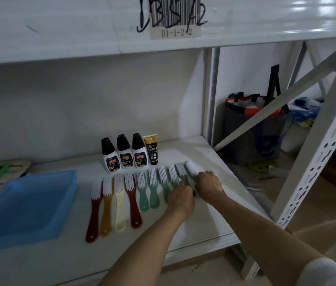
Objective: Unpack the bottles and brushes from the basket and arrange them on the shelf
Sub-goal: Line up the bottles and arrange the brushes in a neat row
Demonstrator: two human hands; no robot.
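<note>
At the far left of the white shelf [183, 230] lies the edge of a colourful patterned board [0, 172], and just beside it sits a blue plastic basket [24, 205], shallow and rectangular, with nothing visible inside it. To its right, a row of brushes lies flat on the shelf, white bristles pointing toward the back wall: a dark red brush [93, 213], an amber brush [107, 207], a cream brush [119, 203], a second dark red brush [133, 201], then several green brushes [143, 193] set close side by side and running rightward. Behind the row stand three white bottles [125, 154] with black caps, upright and nearly touching one another, and just right of them a black and gold tube [151, 149] stands on its cap. The left hand [180, 200] rests over the handles of the green brushes near the right end of the row, fingers curled down onto them; whether it actually grips one cannot be told. The right hand [209, 183] lies just beside it, fingers curled round the handle of the last green brush [190, 169] at the row's right end. Beyond the shelf's right edge, behind a grey diagonal brace [276, 102], a dark tote bag [253, 131] with orange trim stands on the floor, and a perforated white upright [317, 159] rises at the far right.
</note>
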